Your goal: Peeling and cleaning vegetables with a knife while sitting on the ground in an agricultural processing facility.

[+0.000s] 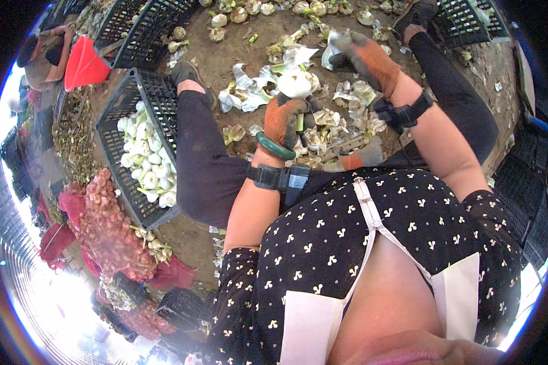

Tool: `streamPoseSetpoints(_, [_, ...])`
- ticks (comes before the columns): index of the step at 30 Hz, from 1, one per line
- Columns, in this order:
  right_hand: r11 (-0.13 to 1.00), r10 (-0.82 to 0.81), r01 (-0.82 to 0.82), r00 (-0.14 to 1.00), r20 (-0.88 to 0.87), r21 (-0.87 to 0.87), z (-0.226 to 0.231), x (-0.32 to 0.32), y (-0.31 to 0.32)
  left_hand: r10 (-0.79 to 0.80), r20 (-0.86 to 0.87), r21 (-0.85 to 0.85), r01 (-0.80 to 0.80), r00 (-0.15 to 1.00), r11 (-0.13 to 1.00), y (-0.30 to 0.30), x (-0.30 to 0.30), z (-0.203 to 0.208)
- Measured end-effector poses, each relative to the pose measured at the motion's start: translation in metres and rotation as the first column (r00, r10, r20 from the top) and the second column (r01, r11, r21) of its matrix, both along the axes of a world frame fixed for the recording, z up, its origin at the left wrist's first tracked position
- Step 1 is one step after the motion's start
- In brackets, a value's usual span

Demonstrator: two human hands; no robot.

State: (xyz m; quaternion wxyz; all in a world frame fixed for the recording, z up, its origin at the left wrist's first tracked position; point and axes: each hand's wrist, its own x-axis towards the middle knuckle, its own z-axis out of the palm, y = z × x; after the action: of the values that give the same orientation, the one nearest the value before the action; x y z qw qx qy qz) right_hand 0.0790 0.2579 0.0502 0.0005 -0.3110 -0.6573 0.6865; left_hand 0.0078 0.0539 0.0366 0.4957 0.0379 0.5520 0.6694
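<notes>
My left hand [283, 120], in an orange and dark work glove, is closed around the green stem of a white garlic bulb [296, 84]; the bulb sits above the fingers. Up and to the right, my right hand [368, 58], gloved alike, pinches a pale strip of garlic skin [330, 52] apart from the bulb. Loose white skins [248, 90] lie on the ground beyond my left hand. More dry skins [358, 94] are scattered below my right hand.
A dark plastic crate [106, 131] beside my left leg holds many white garlic bulbs [145, 149]. Unpeeled bulbs [218, 20] lie along the far ground. Net sacks of garlic [112, 225] stand at the left. Another person [42, 64] is near a red bucket [85, 64].
</notes>
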Motion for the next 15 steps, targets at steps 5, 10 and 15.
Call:
streamPoseSetpoints(5, [0.313,0.198,-0.326,0.941,0.274,0.892,0.017,0.009,-0.026,0.086,0.096,-0.092,-0.078,0.992,0.993,-0.002,-0.006,-0.003])
streamPoseSetpoints(10, [0.414,0.239,-0.231,0.961,0.140,0.881,0.039,0.006,-0.059,0.035,-0.401,-0.174,-0.114,0.915,0.978,0.013,0.005,-0.003])
streamPoseSetpoints(15, [0.457,0.333,-0.179,0.943,0.019,0.871,0.026,0.001,-0.054,0.011,-0.412,-0.227,-0.115,0.911,0.967,0.013,0.008,-0.008])
